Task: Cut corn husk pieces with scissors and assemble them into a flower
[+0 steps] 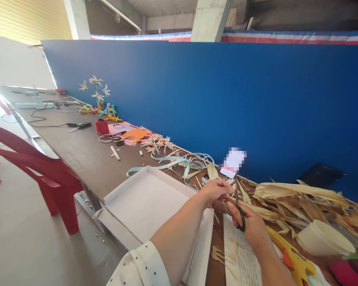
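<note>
My right hand (252, 224) grips a pair of black-handled scissors (241, 219), the blades pointing up and away from me. Close to the blades, my left hand (216, 190) pinches a small pale piece that looks like corn husk; the fingers partly hide it. Whether the blades touch that piece cannot be made out. Dried corn husks (286, 191) lie in a heap to the right of my hands. Under my right wrist is a printed sheet (247, 254), with cut husk strips (222, 254) at its left edge. A white box lid (146, 198) lies beneath my left forearm.
A yellow glue gun (295, 258) and a cream bowl (325, 238) are at the right. Pale blue ribbon (167, 162), a red thread spool (102, 127) and husk flowers (98, 89) run along the table's left. A blue partition (226, 99) borders the back; a red chair (53, 174) stands left.
</note>
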A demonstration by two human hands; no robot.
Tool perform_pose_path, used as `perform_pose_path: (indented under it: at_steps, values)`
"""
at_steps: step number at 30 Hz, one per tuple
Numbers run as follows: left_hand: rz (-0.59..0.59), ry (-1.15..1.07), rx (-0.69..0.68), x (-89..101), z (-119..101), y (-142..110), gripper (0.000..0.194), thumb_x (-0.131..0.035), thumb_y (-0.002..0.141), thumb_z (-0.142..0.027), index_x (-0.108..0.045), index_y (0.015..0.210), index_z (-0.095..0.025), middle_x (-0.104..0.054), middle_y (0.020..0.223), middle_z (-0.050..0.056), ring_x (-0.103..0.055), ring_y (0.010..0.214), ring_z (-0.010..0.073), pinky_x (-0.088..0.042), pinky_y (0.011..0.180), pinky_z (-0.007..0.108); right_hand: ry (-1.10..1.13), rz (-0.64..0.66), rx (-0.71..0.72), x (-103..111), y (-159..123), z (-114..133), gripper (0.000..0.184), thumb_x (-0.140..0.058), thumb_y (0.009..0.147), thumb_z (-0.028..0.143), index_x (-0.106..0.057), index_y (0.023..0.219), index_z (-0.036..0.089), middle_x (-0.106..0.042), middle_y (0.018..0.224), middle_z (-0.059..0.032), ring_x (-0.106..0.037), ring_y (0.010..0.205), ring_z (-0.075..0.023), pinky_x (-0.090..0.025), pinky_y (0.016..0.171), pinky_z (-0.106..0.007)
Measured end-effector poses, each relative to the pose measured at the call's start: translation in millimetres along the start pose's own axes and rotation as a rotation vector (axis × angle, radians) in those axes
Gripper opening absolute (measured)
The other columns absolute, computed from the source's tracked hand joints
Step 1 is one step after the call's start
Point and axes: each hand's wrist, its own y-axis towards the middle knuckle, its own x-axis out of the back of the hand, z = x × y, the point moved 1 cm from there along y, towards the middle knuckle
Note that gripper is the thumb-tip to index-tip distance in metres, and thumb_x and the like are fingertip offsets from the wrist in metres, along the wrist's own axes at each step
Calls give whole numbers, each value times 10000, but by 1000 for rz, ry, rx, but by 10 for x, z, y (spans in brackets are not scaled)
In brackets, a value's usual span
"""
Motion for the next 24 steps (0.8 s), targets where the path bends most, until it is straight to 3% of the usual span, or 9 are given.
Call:
perform_pose_path:
  at_steps: [10, 19, 24]
  values:
    - [3, -3, -4, 8, 7, 13, 344, -806, 521, -369, -646, 709, -129, -558, 601, -25, -385, 487, 34, -282, 503, 204, -35, 15, 2, 23, 14, -34, 465, -604, 740, 554, -718, 1016, 197, -474, 439, 41, -439, 462, -147, -356, 495, -273]
    - [-1, -35, -71, 7, -48, -17, 368, -788, 521, -394, -644, 710, -114, -615, 687, 20, -400, 527, 37, -289, 506, 204, -40, -125, -73, 49, 5, -19, 523, -597, 723, 592, -712, 1024, 180, -537, 480, 20, -465, 513, -156, -366, 518, -278]
    - [-27, -50, -82, 16, -42, -11, 363, -783, 529, -377, -654, 732, -106, -639, 735, 49, -447, 576, 51, -312, 518, 196, -1, -112, -86, 23, -6, 7, 516, -620, 706, 576, -706, 1022, 177, -525, 475, 30, -432, 510, -137, -343, 509, -266]
